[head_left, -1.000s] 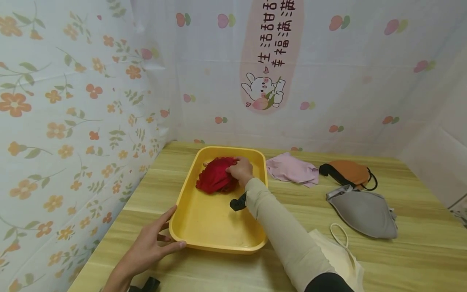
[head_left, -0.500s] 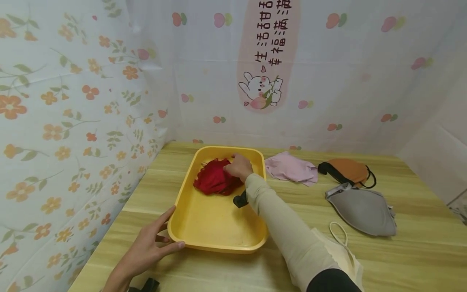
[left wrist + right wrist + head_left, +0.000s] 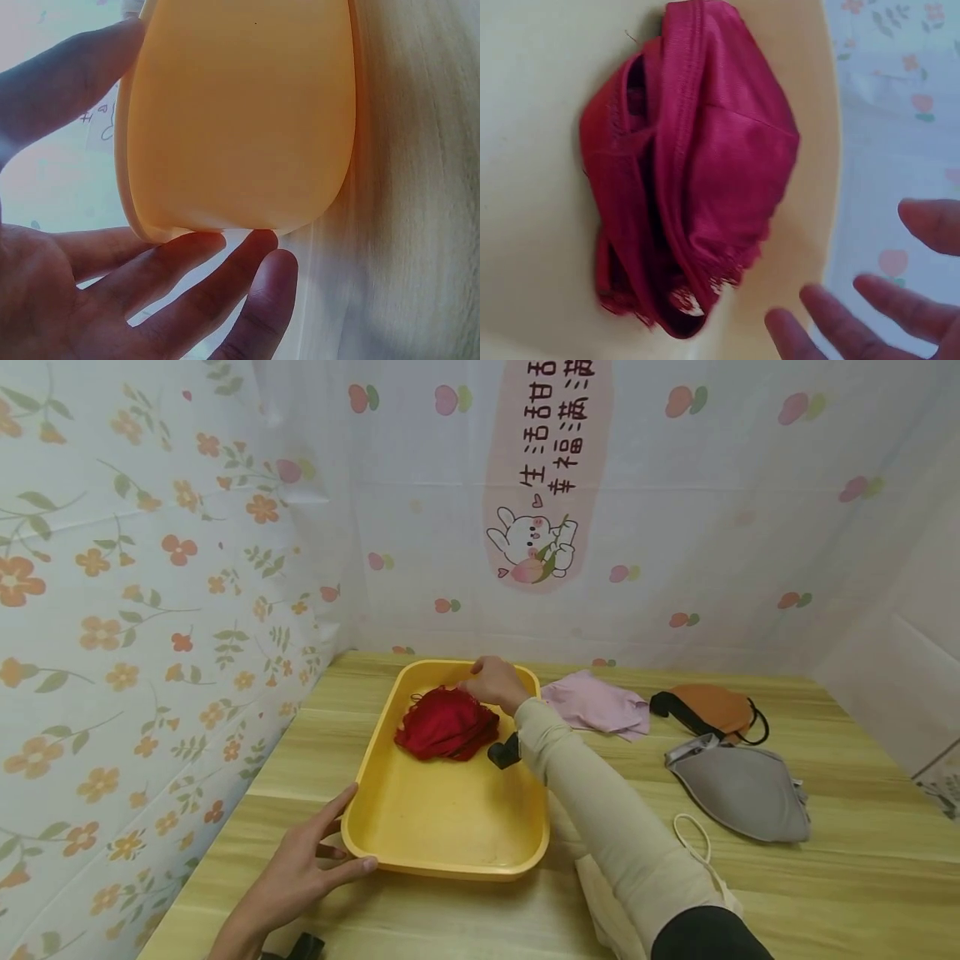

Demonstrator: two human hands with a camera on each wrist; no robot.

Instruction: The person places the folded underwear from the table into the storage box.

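Lying in tub (image 3: pixel 442 818): lacy garment (image 3: pixel 446 724), perhaps satin.

Right hand (image 3: pixel 497 683): narrow gap at its fingertips (image 3: pixel 781 324), then red bra (image 3: pixel 442 727) blocks. Far wall of tray (image 3: pixel 431 673) near fingers; bare tray floor nearer wrist — passable. Left hand (image 3: pixel 300 860): tray corner fills thumb-to-finger gap.

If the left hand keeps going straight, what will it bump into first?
The yellow tub! The left hand is at its near left corner, and the fingertips look like they touch its outside, so it would probably push it straight away.
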